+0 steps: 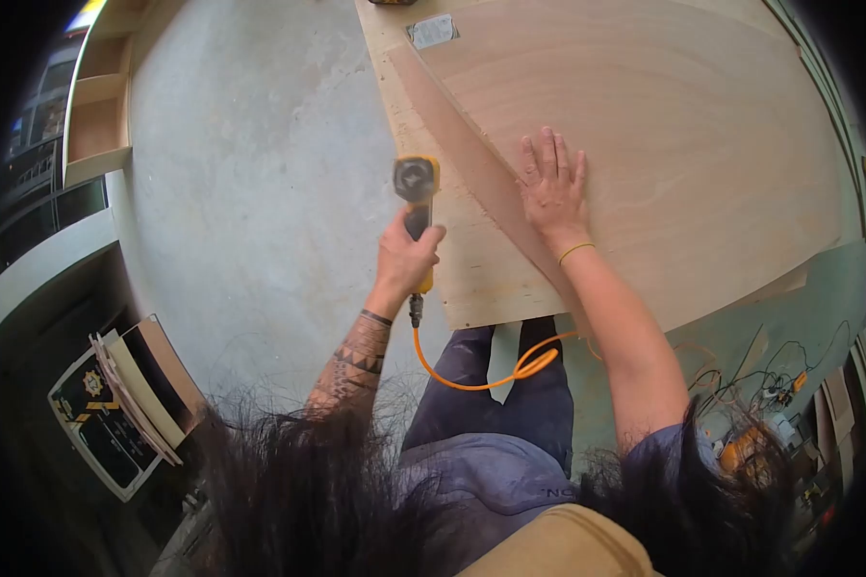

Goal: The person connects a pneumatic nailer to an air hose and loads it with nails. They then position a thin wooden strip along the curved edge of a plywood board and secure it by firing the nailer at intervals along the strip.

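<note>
My left hand (pixel 407 256) is wrapped round the grip of a yellow and black pneumatic nail gun (pixel 417 181), held upright near the left edge of the work surface. An orange air hose (pixel 452 386) runs from a metal fitting at the base of its handle and loops across my legs. My right hand (pixel 554 200) lies flat with fingers spread on a large thin plywood sheet (pixel 693 125), close to its slanting left edge. Beneath that sheet, a paler wooden board (pixel 481 279) shows along the left and front. Whether the nail gun's nose touches anything is hidden.
A small printed label (pixel 433 32) lies near the sheet's far left corner. Wooden shelving (pixel 98 115) stands at the far left, and boards (pixel 140 385) lean at lower left. Tangled cables (pixel 775 385) lie on the floor at right. Concrete floor (pixel 250 192) stretches left of the boards.
</note>
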`<action>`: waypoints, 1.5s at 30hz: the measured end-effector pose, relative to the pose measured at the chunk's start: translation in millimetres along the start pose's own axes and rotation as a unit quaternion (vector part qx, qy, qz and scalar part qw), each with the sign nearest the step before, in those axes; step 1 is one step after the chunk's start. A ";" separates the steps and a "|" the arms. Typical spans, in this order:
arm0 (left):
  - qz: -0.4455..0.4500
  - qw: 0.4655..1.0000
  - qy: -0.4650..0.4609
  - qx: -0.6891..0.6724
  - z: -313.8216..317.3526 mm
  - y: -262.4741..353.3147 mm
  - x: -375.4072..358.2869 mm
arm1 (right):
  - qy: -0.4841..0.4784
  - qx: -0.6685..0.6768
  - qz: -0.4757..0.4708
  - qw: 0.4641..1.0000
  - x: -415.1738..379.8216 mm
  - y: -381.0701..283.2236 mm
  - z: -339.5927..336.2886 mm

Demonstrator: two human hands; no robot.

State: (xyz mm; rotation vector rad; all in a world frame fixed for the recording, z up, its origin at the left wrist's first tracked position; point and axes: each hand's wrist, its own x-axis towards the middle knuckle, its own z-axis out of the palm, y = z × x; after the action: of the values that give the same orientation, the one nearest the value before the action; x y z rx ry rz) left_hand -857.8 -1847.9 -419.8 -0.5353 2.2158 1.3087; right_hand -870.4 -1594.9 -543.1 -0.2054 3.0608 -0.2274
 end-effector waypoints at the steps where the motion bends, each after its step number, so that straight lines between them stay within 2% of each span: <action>1: 0.000 1.000 -0.019 -0.018 -15.6 18.4 -0.6 | -0.002 0.006 0.004 1.000 0.8 0.0 -2.5; 5: 0.073 0.987 -0.140 -0.026 -57.1 76.7 19.6 | -0.056 -0.024 0.018 0.998 2.6 -3.8 -14.0; 8: 0.054 0.977 -0.205 0.014 -61.4 110.6 44.3 | -0.062 -0.030 0.021 0.997 1.9 -3.2 -15.6; 10: 0.073 0.964 -0.245 0.069 -57.6 116.8 56.5 | -0.061 -0.029 0.022 0.997 1.2 -3.8 -16.4; 13: 0.072 0.957 -0.249 0.128 -49.7 121.3 67.2 | -0.057 -0.028 0.025 0.998 0.9 -4.8 -19.0; 28: 0.076 0.953 -0.234 0.175 -36.0 111.0 81.4 | -0.036 -0.026 0.025 0.999 -0.7 -5.0 -16.4; 36: 0.125 0.944 -0.212 0.219 -31.1 114.7 73.4 | -0.040 -0.058 0.021 0.997 -0.3 -5.7 -18.7; 39: 0.100 0.932 -0.229 0.263 -32.1 118.1 74.9 | -0.032 -0.060 0.020 0.997 -0.2 -5.3 -16.3; 43: 0.123 0.947 -0.227 0.192 -35.7 100.2 72.7 | -0.031 -0.053 0.018 0.998 2.4 -5.5 -17.1; 45: 0.135 0.967 -0.198 0.083 -33.1 75.9 58.1 | -0.033 -0.050 0.025 0.998 0.9 -5.4 -15.7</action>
State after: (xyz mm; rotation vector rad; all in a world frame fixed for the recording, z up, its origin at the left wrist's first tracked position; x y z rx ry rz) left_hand -954.3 -1846.9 -389.3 0.0922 2.0762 1.2170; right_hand -871.8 -1598.1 -526.8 -0.1394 3.0091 -0.0639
